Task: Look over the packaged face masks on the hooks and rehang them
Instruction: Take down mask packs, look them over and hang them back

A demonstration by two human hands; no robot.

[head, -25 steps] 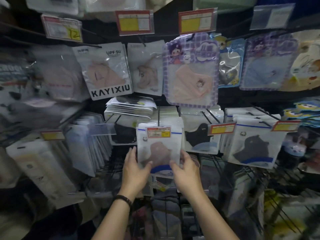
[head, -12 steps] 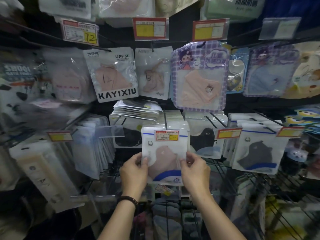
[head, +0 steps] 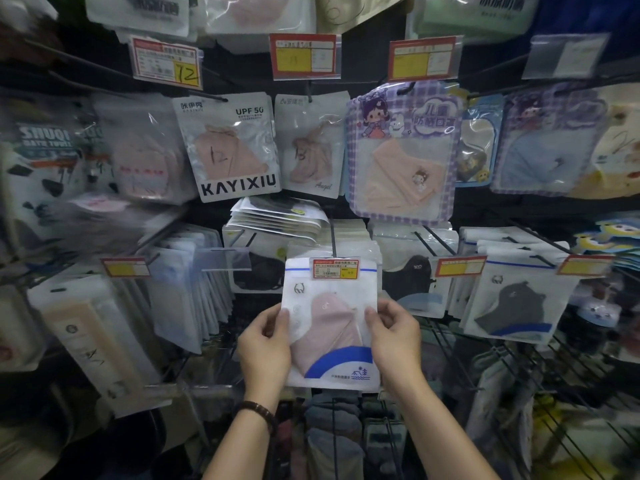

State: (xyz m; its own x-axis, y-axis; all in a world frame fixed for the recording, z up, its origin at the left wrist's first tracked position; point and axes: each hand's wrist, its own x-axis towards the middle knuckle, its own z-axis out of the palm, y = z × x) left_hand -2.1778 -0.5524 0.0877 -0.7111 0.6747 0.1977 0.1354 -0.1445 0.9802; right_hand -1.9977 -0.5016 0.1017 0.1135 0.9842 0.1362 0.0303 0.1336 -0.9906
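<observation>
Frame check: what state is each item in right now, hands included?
White packet with pink mask and blue arc: upright, pinched at both side edges.
Left hand: grips the packet's left edge.
Right hand: grips the packet's right edge.
White KAYIXIU packet: hanging on hook, slightly tilted.
Purple checked cartoon packet: hanging on hook.

Dark bracelet (head: pixel 259 412) on L wrist; L forearm (head: pixel 239 445), R forearm (head: pixel 446 441) bare.
</observation>
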